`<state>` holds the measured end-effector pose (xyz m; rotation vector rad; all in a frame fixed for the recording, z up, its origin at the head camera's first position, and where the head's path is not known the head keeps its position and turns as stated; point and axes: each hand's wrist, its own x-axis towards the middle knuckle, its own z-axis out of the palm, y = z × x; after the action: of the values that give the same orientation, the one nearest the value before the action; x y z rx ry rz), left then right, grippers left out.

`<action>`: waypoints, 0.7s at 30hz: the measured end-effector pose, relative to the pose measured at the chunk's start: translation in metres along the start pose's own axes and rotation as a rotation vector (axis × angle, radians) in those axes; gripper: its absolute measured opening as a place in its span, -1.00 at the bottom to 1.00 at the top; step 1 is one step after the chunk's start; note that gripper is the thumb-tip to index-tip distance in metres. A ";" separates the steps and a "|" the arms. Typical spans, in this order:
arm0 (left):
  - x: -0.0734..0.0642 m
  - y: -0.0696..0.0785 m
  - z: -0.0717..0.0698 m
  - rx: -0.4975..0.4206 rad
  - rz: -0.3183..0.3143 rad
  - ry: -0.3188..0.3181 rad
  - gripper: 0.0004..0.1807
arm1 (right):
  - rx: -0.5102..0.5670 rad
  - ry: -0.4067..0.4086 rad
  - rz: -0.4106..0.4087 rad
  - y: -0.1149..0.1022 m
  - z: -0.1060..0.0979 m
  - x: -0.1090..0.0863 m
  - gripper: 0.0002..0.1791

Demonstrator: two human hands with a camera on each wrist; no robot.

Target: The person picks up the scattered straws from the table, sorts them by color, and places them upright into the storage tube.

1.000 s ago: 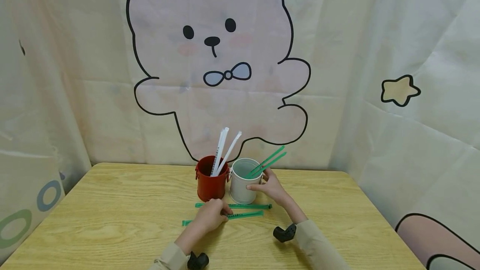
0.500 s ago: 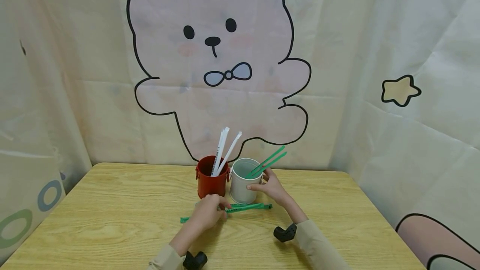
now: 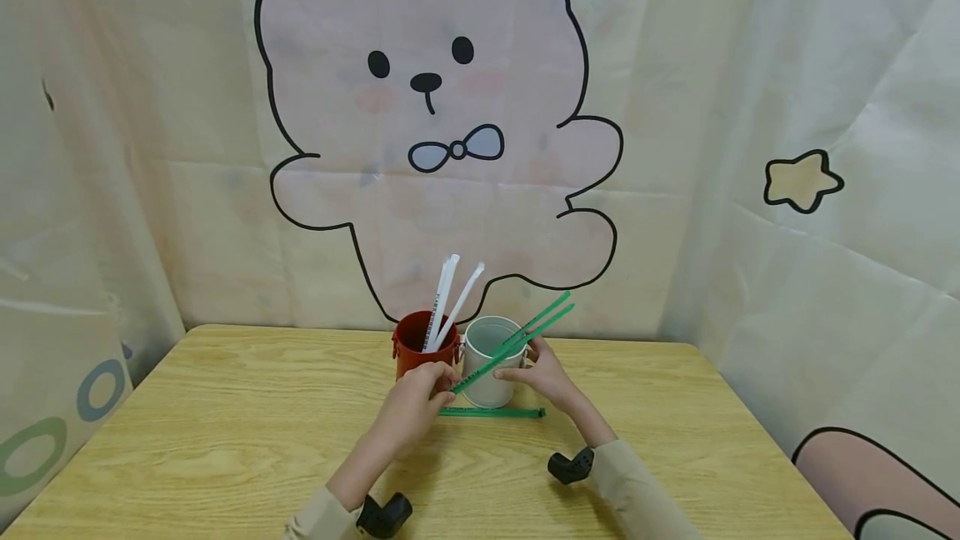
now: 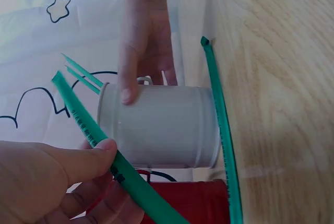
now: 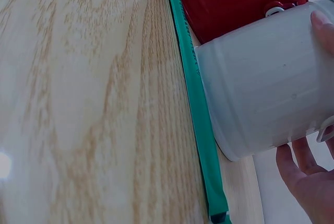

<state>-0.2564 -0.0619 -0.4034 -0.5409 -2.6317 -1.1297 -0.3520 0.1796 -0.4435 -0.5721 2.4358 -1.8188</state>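
My left hand [image 3: 411, 400] pinches a straw in a printed green wrapper [image 4: 86, 122] between thumb and fingers. It is held slanted, off the table, in front of the small white bucket [image 3: 480, 388], its far end up to the right across the rim. Two more green-wrapped straws [image 3: 557, 303] lean out of that bucket to the right. My right hand [image 3: 549, 375] grips the white bucket's right side, thumb on the near wall, the other fingers round the back. On the table just in front lies another green-wrapped straw [image 5: 197, 98], its left part hidden by my left hand in the head view.
A small red bucket [image 3: 408, 352] stands left of the white one, with several white-wrapped straws [image 3: 442, 294] leaning in it. Both are near the back of the wooden table [image 3: 247, 423]. A printed curtain [image 3: 225, 273] hangs behind the table.
My left hand has picked a green-wrapped straw up off the table and raised it toward the white bucket, tilting it. My right hand has stayed on the bucket.
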 end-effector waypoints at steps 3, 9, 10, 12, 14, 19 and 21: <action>0.003 0.005 -0.002 -0.024 0.026 0.054 -0.81 | -0.002 -0.005 0.004 0.000 0.000 0.000 -0.08; 0.012 0.017 -0.006 -0.105 0.045 0.158 -0.78 | 0.007 -0.011 0.006 -0.001 0.000 0.000 -0.11; 0.013 0.019 -0.007 -0.114 0.048 0.172 -0.78 | 0.009 -0.011 0.005 -0.001 0.000 0.000 -0.11; 0.017 0.024 -0.009 -0.135 0.057 0.197 -0.76 | 0.009 -0.011 0.004 -0.001 0.000 0.000 -0.11; 0.020 0.028 -0.012 -0.145 0.068 0.215 -0.75 | 0.009 -0.016 0.001 0.000 0.000 0.000 -0.11; 0.027 0.039 -0.017 -0.179 0.090 0.245 -0.76 | 0.003 -0.012 0.000 0.001 -0.001 0.001 -0.11; 0.029 0.042 -0.018 -0.191 0.097 0.256 -0.76 | 0.000 -0.009 0.001 0.001 -0.001 0.000 -0.11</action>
<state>-0.2644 -0.0415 -0.3536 -0.5142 -2.2725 -1.3313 -0.3529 0.1807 -0.4442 -0.5777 2.4307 -1.8119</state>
